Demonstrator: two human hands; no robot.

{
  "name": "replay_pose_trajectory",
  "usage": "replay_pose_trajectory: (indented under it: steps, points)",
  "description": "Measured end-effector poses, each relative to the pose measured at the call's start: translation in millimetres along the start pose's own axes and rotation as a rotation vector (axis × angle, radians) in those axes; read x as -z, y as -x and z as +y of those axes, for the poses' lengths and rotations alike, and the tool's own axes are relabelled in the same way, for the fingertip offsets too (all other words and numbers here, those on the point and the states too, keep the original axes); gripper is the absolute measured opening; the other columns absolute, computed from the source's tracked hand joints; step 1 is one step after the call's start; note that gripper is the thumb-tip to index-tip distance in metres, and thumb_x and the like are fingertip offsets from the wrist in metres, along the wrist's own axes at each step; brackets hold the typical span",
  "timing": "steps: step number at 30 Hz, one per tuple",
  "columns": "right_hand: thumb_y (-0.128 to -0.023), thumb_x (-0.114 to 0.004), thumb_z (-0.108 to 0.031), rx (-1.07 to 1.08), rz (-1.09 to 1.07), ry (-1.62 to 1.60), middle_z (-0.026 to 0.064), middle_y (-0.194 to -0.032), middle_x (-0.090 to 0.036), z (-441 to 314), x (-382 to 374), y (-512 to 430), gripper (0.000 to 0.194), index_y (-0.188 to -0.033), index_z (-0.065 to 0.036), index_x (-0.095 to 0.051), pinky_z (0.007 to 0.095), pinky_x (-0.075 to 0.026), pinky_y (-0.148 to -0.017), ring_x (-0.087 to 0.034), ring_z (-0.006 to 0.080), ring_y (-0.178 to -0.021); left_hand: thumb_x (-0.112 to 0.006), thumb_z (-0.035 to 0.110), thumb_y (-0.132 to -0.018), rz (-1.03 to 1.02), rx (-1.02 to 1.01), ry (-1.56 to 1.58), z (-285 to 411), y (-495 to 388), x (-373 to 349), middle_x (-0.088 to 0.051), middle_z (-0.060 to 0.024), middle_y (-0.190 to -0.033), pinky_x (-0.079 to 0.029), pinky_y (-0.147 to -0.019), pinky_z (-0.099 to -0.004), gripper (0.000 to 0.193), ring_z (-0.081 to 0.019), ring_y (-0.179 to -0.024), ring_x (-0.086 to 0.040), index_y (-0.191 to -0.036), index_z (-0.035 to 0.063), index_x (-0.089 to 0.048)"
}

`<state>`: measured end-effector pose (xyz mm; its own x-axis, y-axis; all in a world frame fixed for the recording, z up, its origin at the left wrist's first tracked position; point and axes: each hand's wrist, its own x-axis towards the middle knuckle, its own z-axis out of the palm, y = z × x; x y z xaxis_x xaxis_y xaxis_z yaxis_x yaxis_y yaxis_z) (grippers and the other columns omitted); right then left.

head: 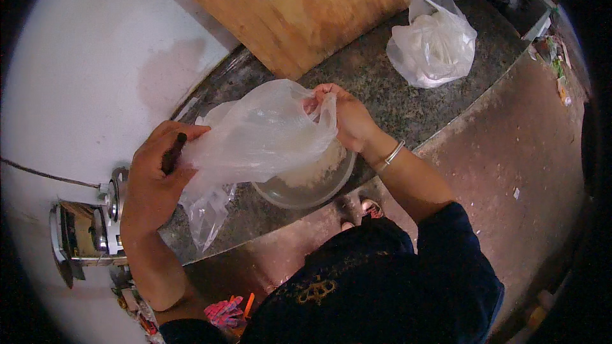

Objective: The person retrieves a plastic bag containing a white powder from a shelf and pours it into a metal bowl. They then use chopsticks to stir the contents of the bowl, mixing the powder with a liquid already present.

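Note:
Above a bowl of pale powder (306,184) on the dark stone counter, a translucent white plastic bag (263,129) is stretched between both hands. My left hand (160,167) grips the bag's left side, and a dark, stick-like object (173,153) shows between its thumb and fingers. My right hand (346,117) pinches the bag's gathered edge at its right end. Part of the bowl is hidden under the bag. A clear plastic bag (208,215) lies on the counter below the left end of the white one. What the held bag contains cannot be told.
A large wooden board (306,5) lies at the back of the counter by the white wall. Another white plastic bag (432,45), filled, rests at the upper right. A metallic appliance (88,234) is at the left. A pink checked cloth (224,312) appears below the counter's front edge.

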<state>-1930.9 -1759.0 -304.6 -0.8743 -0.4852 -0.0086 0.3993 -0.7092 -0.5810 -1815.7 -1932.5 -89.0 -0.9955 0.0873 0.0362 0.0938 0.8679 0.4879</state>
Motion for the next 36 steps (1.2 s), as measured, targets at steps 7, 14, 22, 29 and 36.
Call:
replay_pose_trajectory:
  steps: [7,14,22,29,36]
  points:
    - [-0.083,-0.034,-0.004,0.193,-0.094,-0.072,0.0142,-0.084,-0.056,-16.0,-8.7,7.8,0.011,-0.090,-0.001,-0.042,0.0290,-0.043,-0.074,-0.054,0.0196,-0.077,-0.051,-0.002,-0.058,0.239,-0.111,0.389,8.2,8.6,2.2,-0.052,-0.0070,-0.092,-0.041,-0.074,-0.0269,0.038,-0.0161,-0.082,-0.051,-0.096,-0.0028,-0.052]
    - [-0.084,-0.043,-0.012,0.022,0.066,0.042,0.0068,-0.085,-0.054,-15.3,-12.9,7.4,0.009,-0.089,-0.006,-0.046,0.0259,-0.041,-0.071,-0.050,0.0148,-0.078,-0.048,-0.009,-0.056,0.188,0.055,-0.055,2.1,9.7,-2.0,-0.045,0.0013,-0.074,-0.028,-0.051,-0.0163,0.038,-0.0055,-0.057,-0.033,-0.092,0.0018,-0.053]
    - [-0.082,-0.039,-0.005,0.107,-0.027,0.141,0.0136,-0.087,-0.058,-21.5,-23.4,11.9,0.010,-0.091,-0.003,-0.045,0.0294,-0.044,-0.073,-0.056,0.0191,-0.079,-0.052,-0.004,-0.061,0.159,-0.138,-0.619,-25.3,17.1,-6.7,-0.053,-0.0056,-0.089,-0.043,-0.069,-0.0308,0.035,-0.0193,-0.080,-0.054,-0.096,0.0013,-0.052]
    - [-0.083,-0.044,-0.012,0.087,-0.050,0.199,0.0076,-0.083,-0.055,-35.4,-37.8,12.1,0.010,-0.090,-0.005,-0.045,0.0250,-0.041,-0.075,-0.054,0.0160,-0.080,-0.047,-0.007,-0.061,0.384,0.228,0.005,-36.8,38.8,2.0,-0.054,-0.0024,-0.085,-0.040,-0.067,-0.0219,0.034,-0.0102,-0.073,-0.050,-0.093,0.0008,-0.054]
    - [-0.080,-0.044,-0.002,0.265,-0.273,0.491,0.0085,-0.081,-0.058,-62.4,-61.0,20.7,0.012,-0.091,-0.003,-0.047,0.0247,-0.041,-0.073,-0.054,0.0133,-0.080,-0.053,-0.001,-0.061,0.648,0.251,0.051,-46.3,55.9,-7.5,-0.054,-0.0039,-0.083,-0.040,-0.068,-0.0242,0.033,-0.0145,-0.076,-0.050,-0.094,-0.0022,-0.053]
